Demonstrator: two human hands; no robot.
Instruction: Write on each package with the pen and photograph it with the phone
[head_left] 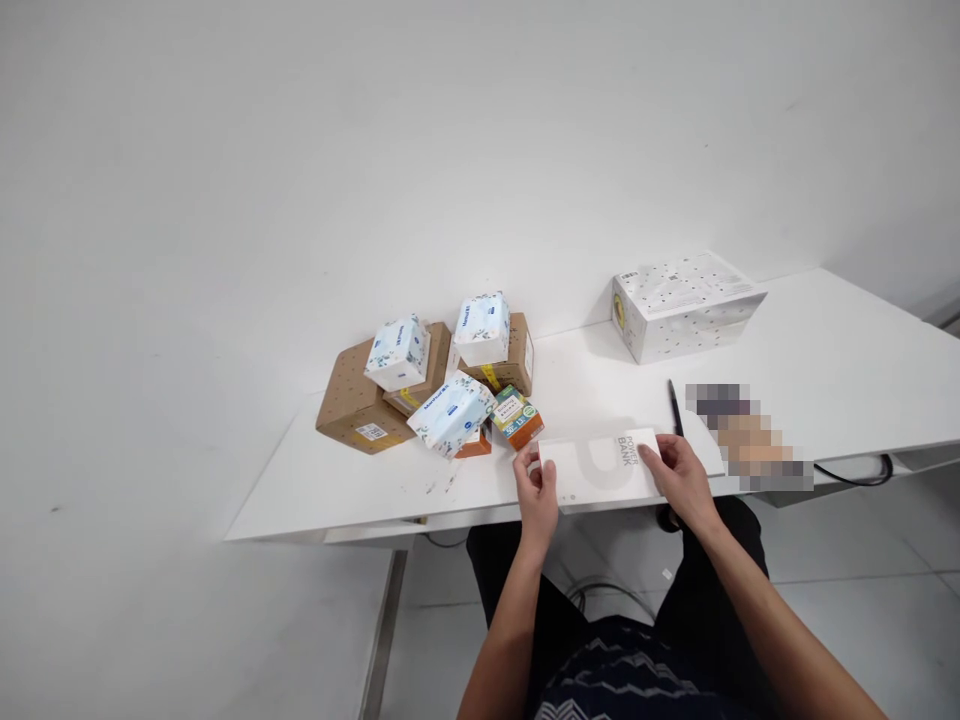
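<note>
Between my two hands is a white power bank box [592,465], lettered "POWER BANK" near its right end, at the front edge of the white table. My left hand [537,490] grips its left end, thumb on the face. On the right end, my right hand [679,475] closes with the thumb on top and the fingers behind. Just beyond the left end lies a small green and orange carton [516,415]. A black pen [676,408] rests on the table beyond my right hand, by a white sheet [705,445] partly hidden by that hand.
Tissue packs [454,412] lie on and against brown cardboard boxes [364,405] at the left. Against the wall stands a large white patterned box [690,310]. A pixelated patch covers something at the right. A black cable [855,480] hangs at the table edge [315,500].
</note>
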